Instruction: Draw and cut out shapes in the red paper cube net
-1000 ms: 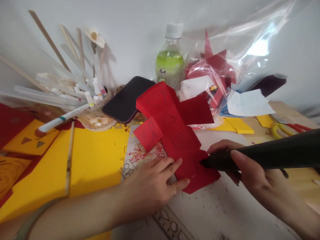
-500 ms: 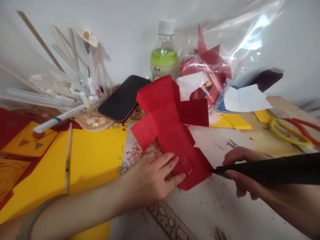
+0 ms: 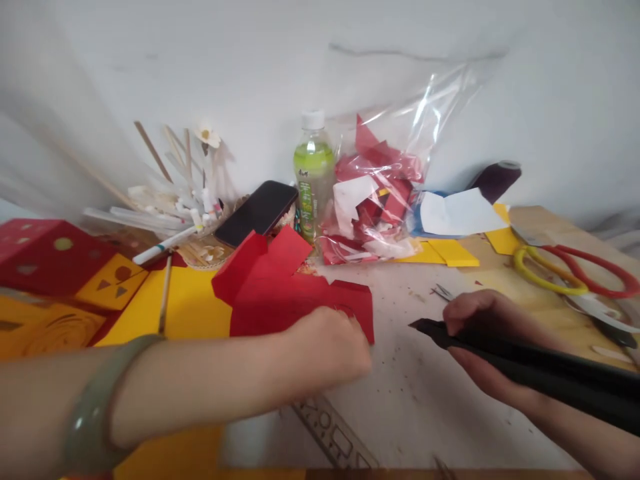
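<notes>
A red paper cut-out (image 3: 280,300) with folded flaps and pencil marks lies on the white work surface (image 3: 400,387). My left hand (image 3: 330,350) is curled over its near right edge and grips it, with the fingertips mostly hidden. In my right hand (image 3: 480,327) is a black craft knife (image 3: 505,363), its dark pointed tip facing left. That tip is held to the right of the red paper, apart from it. Below my left hand lies a stencil ruler (image 3: 333,430) with cut-out shapes.
Behind stand a green drink bottle (image 3: 314,177), a phone (image 3: 257,212) and a clear bag (image 3: 375,200) of red scraps. Scissors (image 3: 580,270) lie at right, near tweezers (image 3: 443,293). Yellow paper (image 3: 195,300) and a decorated red box (image 3: 55,257) are at left.
My left hand has turned the red paper and shifted it to the left. The knife tip has come away from the paper's edge. My view has tilted upward.
</notes>
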The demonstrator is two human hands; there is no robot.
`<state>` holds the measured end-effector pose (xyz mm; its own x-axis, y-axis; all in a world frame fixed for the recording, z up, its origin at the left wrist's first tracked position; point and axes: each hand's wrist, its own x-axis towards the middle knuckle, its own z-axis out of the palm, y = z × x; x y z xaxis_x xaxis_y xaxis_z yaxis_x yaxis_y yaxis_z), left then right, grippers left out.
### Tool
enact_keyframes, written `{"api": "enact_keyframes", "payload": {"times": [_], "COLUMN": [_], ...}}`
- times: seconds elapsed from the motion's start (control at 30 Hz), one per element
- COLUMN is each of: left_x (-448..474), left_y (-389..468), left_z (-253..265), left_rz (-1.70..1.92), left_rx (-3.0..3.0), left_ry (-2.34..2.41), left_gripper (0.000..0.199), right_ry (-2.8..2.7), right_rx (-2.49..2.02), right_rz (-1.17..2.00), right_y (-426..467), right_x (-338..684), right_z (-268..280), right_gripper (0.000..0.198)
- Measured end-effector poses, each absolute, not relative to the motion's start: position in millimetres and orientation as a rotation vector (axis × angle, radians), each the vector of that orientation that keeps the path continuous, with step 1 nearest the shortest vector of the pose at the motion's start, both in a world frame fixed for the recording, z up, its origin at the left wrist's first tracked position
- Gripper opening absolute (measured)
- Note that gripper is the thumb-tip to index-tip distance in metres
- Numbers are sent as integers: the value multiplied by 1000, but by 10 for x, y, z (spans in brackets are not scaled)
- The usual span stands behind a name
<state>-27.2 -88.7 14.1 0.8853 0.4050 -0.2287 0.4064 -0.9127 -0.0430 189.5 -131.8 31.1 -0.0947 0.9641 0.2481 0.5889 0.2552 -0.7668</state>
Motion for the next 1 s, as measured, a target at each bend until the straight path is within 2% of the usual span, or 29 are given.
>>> {"api": "enact_keyframes", "payload": {"times": [0.13,0.27,0.33,0.5,0.63,0.7,0.87,1.0], "left_x": [-279,-443,-464,-315,-182,-167,-288,-437], "left_y": [-620,-341,-245,-147,-177,-196,-233,-288], "left_z": [419,739,793,571,404,389,375,274], "left_rz": [-453,-527,-503,-470,-469,-445,-358,-283], "left_rx": [2887,2682,2650,2621,2582,2548,2376,2172], "left_ry": [672,643,697,831,967,1067,1320,1418], "left_gripper": [13,43,47,47,68,72,48,22], "right_ry": [-1806,-1813,-1869,-2052,-2195,-2192,-2153,-2119], "right_rx": [-1299,-1319,-1320,-1318,-1426,-1453,-1418,-1404], "right_rz": [831,746,734,649,495,426,487,571], "right_y": [-1247,-1219,-1223,-1246,-1267,-1267,-1233,-1194], "right_x": [1894,1880,1876,1901,1916,1917,1922,1904], "right_z": [270,179,134,85,110,98,67,201], "right_gripper": [7,7,6,4,10,11,15,11]}}
